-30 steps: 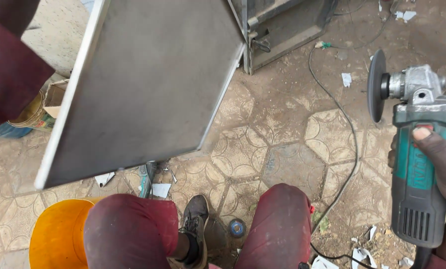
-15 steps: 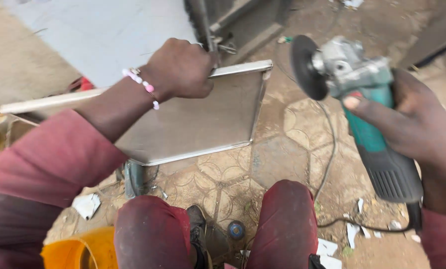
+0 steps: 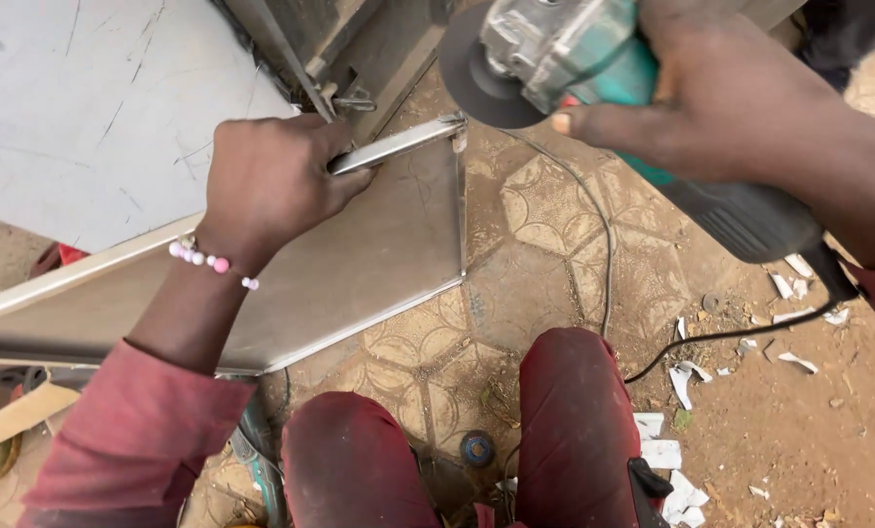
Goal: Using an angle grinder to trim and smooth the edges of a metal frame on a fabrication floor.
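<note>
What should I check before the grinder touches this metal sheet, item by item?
1. Left hand grips the top edge of the metal sheet: ok.
2. Right hand has a full grip on the angle grinder: ok.
3. Grinder disc close to the sheet corner, not touching: ok.
4. Left-hand fingers lie near the disc along that same edge: not ok.
5. Power cord trails on the ground past the right knee, away from the disc: ok.
6. Gloves: both hands bare: not ok.
</note>
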